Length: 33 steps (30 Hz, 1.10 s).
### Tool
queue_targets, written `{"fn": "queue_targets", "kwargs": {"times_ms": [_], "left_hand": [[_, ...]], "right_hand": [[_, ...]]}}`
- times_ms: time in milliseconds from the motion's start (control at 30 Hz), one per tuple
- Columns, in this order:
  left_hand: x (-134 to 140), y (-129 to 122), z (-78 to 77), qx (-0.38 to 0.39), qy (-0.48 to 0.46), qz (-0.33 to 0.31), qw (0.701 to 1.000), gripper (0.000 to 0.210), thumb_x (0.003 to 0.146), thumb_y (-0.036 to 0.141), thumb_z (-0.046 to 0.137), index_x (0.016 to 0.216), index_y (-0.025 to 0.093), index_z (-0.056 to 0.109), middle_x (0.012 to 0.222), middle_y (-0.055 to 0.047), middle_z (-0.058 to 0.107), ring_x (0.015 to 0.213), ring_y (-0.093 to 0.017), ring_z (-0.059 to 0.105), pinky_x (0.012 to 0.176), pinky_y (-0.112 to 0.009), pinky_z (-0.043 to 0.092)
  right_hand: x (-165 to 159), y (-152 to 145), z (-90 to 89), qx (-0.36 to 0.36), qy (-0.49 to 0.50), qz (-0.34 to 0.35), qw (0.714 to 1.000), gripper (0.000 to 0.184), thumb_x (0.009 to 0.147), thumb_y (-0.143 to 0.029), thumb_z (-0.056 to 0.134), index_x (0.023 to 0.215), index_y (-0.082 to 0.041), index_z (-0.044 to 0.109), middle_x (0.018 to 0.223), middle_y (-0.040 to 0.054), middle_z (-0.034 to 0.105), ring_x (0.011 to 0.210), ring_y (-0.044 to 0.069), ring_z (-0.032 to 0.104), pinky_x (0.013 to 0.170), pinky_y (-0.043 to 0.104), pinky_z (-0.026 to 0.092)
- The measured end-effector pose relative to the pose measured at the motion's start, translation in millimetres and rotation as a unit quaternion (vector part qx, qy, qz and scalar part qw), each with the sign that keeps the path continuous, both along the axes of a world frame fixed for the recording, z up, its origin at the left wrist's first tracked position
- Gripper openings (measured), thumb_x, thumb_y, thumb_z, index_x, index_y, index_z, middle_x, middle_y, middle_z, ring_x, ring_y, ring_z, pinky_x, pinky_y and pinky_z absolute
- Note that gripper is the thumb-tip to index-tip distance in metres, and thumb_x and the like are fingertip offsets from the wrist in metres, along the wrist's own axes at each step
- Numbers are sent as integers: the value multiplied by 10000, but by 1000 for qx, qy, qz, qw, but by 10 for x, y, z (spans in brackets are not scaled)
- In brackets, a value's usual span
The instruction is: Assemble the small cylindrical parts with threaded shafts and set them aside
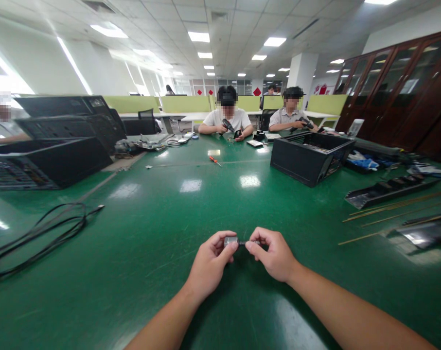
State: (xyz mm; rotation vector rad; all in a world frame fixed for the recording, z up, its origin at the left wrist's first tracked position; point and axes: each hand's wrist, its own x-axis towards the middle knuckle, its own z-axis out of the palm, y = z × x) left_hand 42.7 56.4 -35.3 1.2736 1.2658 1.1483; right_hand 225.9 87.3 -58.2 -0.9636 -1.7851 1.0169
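Over the green table (pixel 162 272), my left hand (pixel 209 267) pinches a small grey, cylinder-like part (pixel 231 240) between thumb and fingers. A thin dark stem (pixel 242 243) runs from that part toward the right. Its far end, with a bit of metal showing, is gripped between the thumb and fingertips of my right hand (pixel 273 253). Both hands are closed and close together, just above the tabletop. The fingers cover much of the piece, so its exact kind cannot be made out.
Black cables (pixel 48 238) lie at left, near an open computer case (pixel 78 160). Another black case (pixel 296 160) stands at right, beside a dark metal rail (pixel 388 190) and thin rods (pixel 380 209). An orange screwdriver (pixel 215 160) lies ahead. Two co-workers (pixel 227 116) hold power drills opposite.
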Motion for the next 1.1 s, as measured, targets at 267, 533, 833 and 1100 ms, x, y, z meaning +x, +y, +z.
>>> {"fn": "queue_targets", "kwargs": {"times_ms": [267,533,833,1100], "left_hand": [[-12,-8,-21,-2,1,-3,1000,361,792,412,682,1048,159,652,699,15,611,596,-113,533,599,-227,435],[-15,17,-17,-6,-3,-3,1000,379,794,419,681,1060,151,644,692,18,605,599,-110,526,597,-218,431],[-20,6,-20,1,3,-5,1000,364,816,417,667,1064,151,642,670,22,599,596,-111,524,600,-219,417],[-25,2,-39,1,4,-7,1000,368,821,429,661,1063,152,640,673,24,594,599,-112,530,611,-223,414]], "right_hand": [[0,6,15,-7,1,-2,1000,250,902,-344,585,719,-174,566,615,-17,563,554,122,527,547,242,367],[0,25,-30,-10,2,-2,1000,288,917,-386,570,725,-172,570,610,-18,570,544,117,522,538,238,353],[8,19,-17,-9,-5,-7,1000,316,919,-404,567,704,-172,564,596,-19,567,529,115,518,525,240,342],[18,2,-5,-4,-13,-18,1000,329,919,-406,561,687,-174,565,572,-17,557,519,120,513,521,247,335]]}}
